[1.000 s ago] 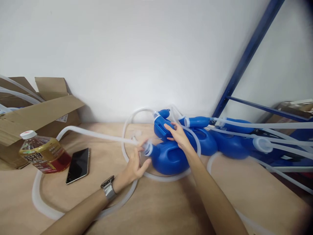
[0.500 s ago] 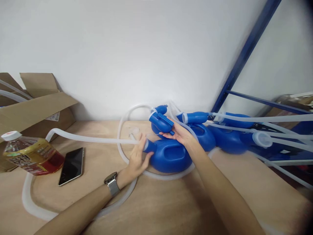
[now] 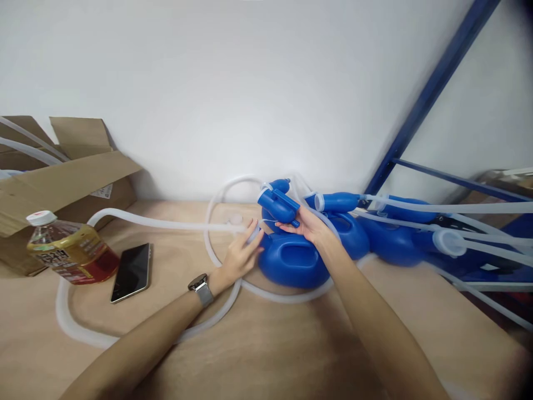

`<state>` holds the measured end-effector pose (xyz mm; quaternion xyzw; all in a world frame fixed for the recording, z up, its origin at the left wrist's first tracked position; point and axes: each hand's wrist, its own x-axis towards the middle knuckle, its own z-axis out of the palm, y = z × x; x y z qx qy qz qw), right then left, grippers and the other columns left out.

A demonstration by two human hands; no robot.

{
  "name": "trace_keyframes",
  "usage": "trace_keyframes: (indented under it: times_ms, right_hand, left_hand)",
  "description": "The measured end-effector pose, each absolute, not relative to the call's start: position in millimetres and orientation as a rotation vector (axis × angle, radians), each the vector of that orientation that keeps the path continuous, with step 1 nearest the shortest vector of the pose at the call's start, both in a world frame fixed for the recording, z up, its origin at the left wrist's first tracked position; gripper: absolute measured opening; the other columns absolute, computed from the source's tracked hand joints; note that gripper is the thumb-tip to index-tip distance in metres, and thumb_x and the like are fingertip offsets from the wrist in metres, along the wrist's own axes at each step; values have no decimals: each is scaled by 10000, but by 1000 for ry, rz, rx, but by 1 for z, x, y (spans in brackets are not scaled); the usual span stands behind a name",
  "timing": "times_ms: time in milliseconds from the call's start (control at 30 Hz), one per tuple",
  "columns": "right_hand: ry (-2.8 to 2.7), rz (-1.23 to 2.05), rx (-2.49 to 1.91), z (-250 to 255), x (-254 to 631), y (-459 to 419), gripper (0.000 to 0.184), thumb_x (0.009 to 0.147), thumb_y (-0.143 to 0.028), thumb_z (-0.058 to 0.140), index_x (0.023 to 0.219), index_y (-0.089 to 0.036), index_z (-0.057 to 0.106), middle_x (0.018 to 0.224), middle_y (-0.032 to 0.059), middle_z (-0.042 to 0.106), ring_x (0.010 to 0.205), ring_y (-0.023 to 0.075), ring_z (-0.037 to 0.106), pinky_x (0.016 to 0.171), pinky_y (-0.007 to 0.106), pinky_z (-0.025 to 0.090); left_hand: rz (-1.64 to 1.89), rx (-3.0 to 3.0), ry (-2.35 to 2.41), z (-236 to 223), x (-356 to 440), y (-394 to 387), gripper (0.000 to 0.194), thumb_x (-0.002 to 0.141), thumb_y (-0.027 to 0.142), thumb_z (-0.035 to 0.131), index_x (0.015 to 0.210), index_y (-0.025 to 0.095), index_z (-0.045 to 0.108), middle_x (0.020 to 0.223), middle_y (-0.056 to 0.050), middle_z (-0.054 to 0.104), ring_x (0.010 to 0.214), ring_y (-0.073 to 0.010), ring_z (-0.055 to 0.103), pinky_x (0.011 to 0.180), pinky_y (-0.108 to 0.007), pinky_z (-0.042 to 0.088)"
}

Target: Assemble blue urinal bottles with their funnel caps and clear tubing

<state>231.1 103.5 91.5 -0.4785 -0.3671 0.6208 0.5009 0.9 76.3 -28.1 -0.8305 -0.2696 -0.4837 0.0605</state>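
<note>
Small blue bottle (image 3: 277, 207) now seems supported from below by right hand (image 3: 310, 225).

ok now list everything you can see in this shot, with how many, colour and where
large blue jugs: several, blue, centre to right, overlapping
smaller blue pieces: several, blue with whitish rims, one in the right hand, others behind and to the right
hoses: several, translucent white, across the table, in the box and at right
drink bottle: 1, yellow label, white cap, left
phone: 1, black screen, right of the bottle
box: 1, brown, far left
table: 1, light brown, below everything
frame: 1, blue, right
wall: 1, white, behind
watch: 1, dark and silver, left wrist
left hand: 1, front jug's neck
right hand: 1, above the front jug
</note>
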Motion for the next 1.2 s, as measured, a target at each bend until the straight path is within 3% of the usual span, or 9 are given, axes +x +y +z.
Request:
trace_keyframes:
  times_ms: [133, 267, 367, 500, 700, 933, 1067, 1200]
  right_hand:
    - [-958, 1467, -1074, 83, 232, 95, 266, 1041, -472, 562, 1151, -269, 693, 1056, 68, 803, 889, 231, 780, 792, 429, 686]
    - [-866, 1419, -1069, 78, 217, 80, 314, 1057, -493, 508, 1085, -247, 701, 949, 67, 803, 773, 201, 778, 724, 357, 686]
    - [-758, 1327, -1068, 81, 203, 71, 226, 1015, -442, 602, 1078, -246, 695, 828, 31, 783, 611, 183, 740, 603, 310, 666]
    - [-783, 1263, -1048, 84, 197, 67, 178, 958, -406, 690, 1021, -240, 695, 810, 6, 766, 595, 178, 730, 580, 305, 662]
    - [-822, 1266, -1009, 84, 197, 70, 246, 953, -481, 670, 989, -238, 684, 807, 8, 742, 610, 177, 718, 612, 338, 677]
    - [-941, 1197, -1050, 83, 189, 63, 307, 932, -532, 673, 957, -226, 674, 854, 17, 720, 624, 162, 713, 576, 294, 654]
    - [-1066, 1035, -1092, 76, 190, 65, 401, 861, -564, 738, 1091, -246, 655, 1020, 33, 717, 742, 193, 744, 549, 285, 640]
    - [-1073, 962, -1119, 71, 197, 71, 512, 826, -612, 743, 1180, -268, 610, 1174, 64, 699, 952, 261, 751, 627, 331, 669]
  left_hand:
    - [-1564, -2601, -1036, -15, 2, 76, 789, 1012, 363, 619, 1676, 220, 217, 1600, -214, 499, 1487, -334, 496, 1185, -505, 478]
    - [-1589, -2509, -1457, 4, 8, 77, 940, 887, 548, 759, 1640, 215, 304, 1519, -198, 580, 1420, -380, 555, 1158, -544, 478]
    - [-1626, -2423, -1554, 12, 14, 82, 803, 902, 534, 746, 1555, 185, 435, 1477, -201, 610, 1390, -373, 580, 1149, -539, 478]
    - [-1652, -2369, -1570, 13, 17, 86, 635, 915, 478, 748, 1438, 180, 545, 1387, -174, 680, 1280, -348, 663, 1094, -511, 525]
    - [-1640, -2336, -1534, 11, 19, 86, 548, 900, 370, 758, 1382, 176, 583, 1334, -156, 714, 1226, -333, 689, 1062, -495, 550]
    - [-1608, -2414, -1464, 17, 19, 92, 506, 869, 337, 733, 1326, 171, 593, 1296, -160, 722, 1204, -332, 689, 1069, -508, 535]
    - [-1570, -2492, -1513, 28, 17, 89, 497, 858, 323, 713, 1316, 168, 598, 1282, -152, 701, 1189, -312, 678, 1065, -475, 530]
    - [-1465, -2577, -1616, 43, 16, 87, 429, 847, 327, 711, 1261, 215, 691, 1230, -111, 667, 1091, -287, 685, 1008, -446, 547]
